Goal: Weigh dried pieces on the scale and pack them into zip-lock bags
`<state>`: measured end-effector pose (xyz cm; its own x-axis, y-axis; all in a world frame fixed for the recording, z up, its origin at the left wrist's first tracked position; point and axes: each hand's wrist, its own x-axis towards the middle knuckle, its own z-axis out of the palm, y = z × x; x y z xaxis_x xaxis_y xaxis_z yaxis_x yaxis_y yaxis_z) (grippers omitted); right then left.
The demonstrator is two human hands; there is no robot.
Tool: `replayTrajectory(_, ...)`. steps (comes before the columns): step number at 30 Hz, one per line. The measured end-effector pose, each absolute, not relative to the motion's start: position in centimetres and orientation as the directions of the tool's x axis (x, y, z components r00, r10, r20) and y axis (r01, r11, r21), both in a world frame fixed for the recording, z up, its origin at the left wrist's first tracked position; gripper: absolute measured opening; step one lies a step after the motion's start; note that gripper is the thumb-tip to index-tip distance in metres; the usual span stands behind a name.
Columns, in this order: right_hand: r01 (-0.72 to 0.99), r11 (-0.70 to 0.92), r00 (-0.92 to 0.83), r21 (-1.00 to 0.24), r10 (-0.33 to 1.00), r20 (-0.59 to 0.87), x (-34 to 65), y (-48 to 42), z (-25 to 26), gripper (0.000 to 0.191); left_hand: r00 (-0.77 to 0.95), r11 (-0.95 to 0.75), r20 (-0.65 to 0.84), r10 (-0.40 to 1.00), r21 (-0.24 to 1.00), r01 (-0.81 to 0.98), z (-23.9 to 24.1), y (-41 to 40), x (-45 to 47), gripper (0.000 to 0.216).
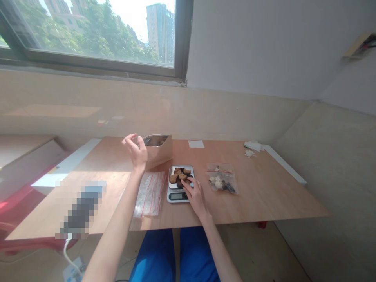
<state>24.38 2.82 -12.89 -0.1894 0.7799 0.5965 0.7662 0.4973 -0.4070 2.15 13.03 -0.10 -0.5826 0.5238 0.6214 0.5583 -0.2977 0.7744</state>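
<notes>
Several brown dried mushrooms [178, 178] lie heaped on the white plate of a small kitchen scale [169, 194] with a display at its front. My right hand [196, 196] reaches over the scale's right side, fingers stretched out and apart, fingertips at the mushrooms. I cannot make out anything gripped in it. To the left, my left hand [136, 152] is raised beside a brown paper bag [160, 154] that stands with its mouth open; its fingers are bent but apart, with nothing seen in them. What lies deep in the bag is hidden.
Flat clear zip bags [149, 194] lie left of the scale. A filled zip bag [222, 180] with pale and dark pieces lies to its right. Behind are a white paper [196, 144] and crumpled white scraps [253, 146]. A blurred-out dark object [80, 211] with a cable is at left.
</notes>
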Motion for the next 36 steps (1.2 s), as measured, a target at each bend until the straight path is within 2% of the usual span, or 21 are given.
replayTrajectory(5, 0.796, 0.434, -0.135, -0.421, 0.807, 0.575, 25.0, 1.4, -12.7, 0.036, -0.567, -0.306, 0.634, 0.526, 0.763, 0.569, -0.8, 14.5, 2.0, 0.040)
replayTrajectory(12, 0.783, 0.425, -0.106, -0.455, 0.811, 0.575, 24.9, 0.6, -12.8, 0.036, -0.515, -0.312, 0.625, 0.586, 0.761, 0.569, -4.2, 11.7, 4.0, 0.042)
replayTrajectory(17, 0.756, 0.358, -0.005, -0.548, 0.840, 0.542, 25.4, 0.5, -12.9, 0.034, -0.464, -0.194, 0.514, 0.721, 0.793, 0.577, -7.2, 7.8, 3.8, 0.029)
replayTrajectory(20, 0.735, 0.330, 0.050, -0.592, 0.845, 0.532, 26.0, 0.5, -13.1, 0.033, -0.431, -0.074, 0.390, 0.814, 0.804, 0.590, -9.1, 4.9, 3.1, 0.021)
replayTrajectory(23, 0.709, 0.324, 0.081, -0.626, 0.845, 0.528, 26.5, 0.4, -13.2, 0.031, -0.373, 0.001, 0.318, 0.872, 0.759, 0.651, -11.0, 2.3, 2.4, 0.021)
replayTrajectory(27, 0.672, 0.315, 0.115, -0.670, 0.849, 0.515, 26.2, 0.0, -13.2, 0.029, -0.318, 0.074, 0.249, 0.915, 0.670, 0.739, -12.8, 0.0, 1.4, 0.031)
replayTrajectory(36, 0.590, 0.350, 0.085, -0.728, 0.869, 0.487, 23.7, -1.3, -12.5, 0.030, -0.249, 0.098, 0.093, 0.964, 0.747, 0.657, -12.6, 0.1, 0.5, 0.022)
